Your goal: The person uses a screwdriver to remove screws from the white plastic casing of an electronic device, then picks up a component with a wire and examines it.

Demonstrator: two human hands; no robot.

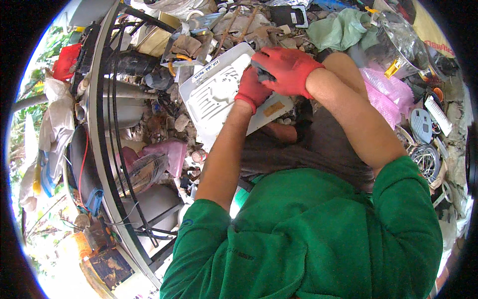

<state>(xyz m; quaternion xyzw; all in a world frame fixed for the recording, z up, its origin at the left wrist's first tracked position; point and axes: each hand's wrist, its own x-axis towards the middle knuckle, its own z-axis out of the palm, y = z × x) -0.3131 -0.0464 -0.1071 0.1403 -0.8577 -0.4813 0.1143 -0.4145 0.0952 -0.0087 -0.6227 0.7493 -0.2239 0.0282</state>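
My left hand (249,89) and right hand (288,71), grip too hidden to tell, crowded the white plastic tray (214,103)'s right edge; lopsided pressure risked tipping it.

Foliage (37,89): strongly overexposed at the left; daylight comes in from that side; the ground below it burns out to white
White casing (214,107): bright; glare bleaches part of its ridged face
Dark cloth (303,154): shaded over the lap; folds barely readable
Green shirt (308,234): softly lit; shallow shadows in the creases; slight grain
Metal frame (96,109): bowed by the fisheye lens
Picture rim: black corners; bluish-purple fringe at the left; clutter there stretched and soft
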